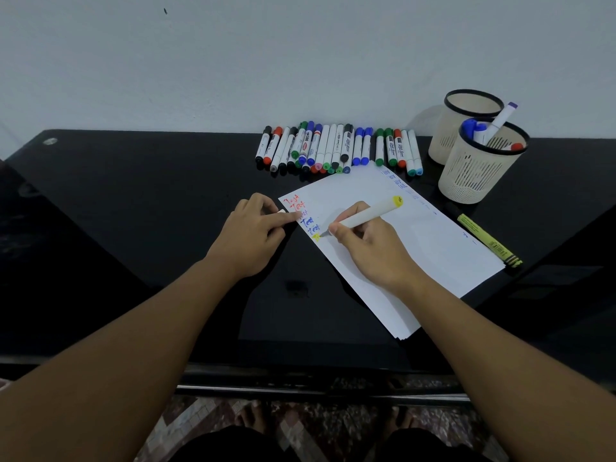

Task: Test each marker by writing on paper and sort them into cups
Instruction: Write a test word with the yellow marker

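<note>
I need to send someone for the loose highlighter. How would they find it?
Start at the white paper sheet on the black table. Off its right edge, below the two cream slotted cups, lies a yellow-green highlighter pen. It alone lies apart from the marker row by the wall.

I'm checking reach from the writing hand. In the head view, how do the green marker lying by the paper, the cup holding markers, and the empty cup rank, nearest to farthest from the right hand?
From the right hand:
1. Green marker, lying right of the paper's edge.
2. Cup holding markers, farther back on the right.
3. Empty cup, behind that one, by the wall.
</note>
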`<state>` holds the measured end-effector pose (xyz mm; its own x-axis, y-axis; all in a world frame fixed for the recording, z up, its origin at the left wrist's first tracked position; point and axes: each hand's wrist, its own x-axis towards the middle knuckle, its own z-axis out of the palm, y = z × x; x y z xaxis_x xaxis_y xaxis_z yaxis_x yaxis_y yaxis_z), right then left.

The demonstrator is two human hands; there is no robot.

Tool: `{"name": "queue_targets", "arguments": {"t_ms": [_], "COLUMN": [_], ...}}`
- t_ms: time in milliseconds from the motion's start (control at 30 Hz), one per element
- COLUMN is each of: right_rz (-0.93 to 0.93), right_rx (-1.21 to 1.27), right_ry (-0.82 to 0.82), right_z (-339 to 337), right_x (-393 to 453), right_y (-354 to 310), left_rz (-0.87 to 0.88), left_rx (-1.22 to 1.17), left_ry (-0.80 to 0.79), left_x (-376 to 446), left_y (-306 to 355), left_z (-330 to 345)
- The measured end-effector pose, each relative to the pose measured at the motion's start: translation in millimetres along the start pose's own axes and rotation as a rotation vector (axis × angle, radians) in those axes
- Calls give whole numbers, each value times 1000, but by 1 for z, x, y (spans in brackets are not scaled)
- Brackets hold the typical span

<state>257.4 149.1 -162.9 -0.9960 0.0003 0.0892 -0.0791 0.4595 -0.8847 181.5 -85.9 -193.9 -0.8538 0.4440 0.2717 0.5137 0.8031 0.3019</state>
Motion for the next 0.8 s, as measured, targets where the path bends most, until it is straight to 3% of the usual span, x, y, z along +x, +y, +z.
{"name": "queue_targets", "arguments": {"t_ms": [800], "right_rz": [-3], "right_rx": [-37], "right_ry": [15], "right_z": [2], "right_x": [3], "right_y": [2], "left_rz": [2], "left_rx": [0], "left_ry": [-6], "left_x": [-1], "left_y": [2], "left_z": [-1]}}
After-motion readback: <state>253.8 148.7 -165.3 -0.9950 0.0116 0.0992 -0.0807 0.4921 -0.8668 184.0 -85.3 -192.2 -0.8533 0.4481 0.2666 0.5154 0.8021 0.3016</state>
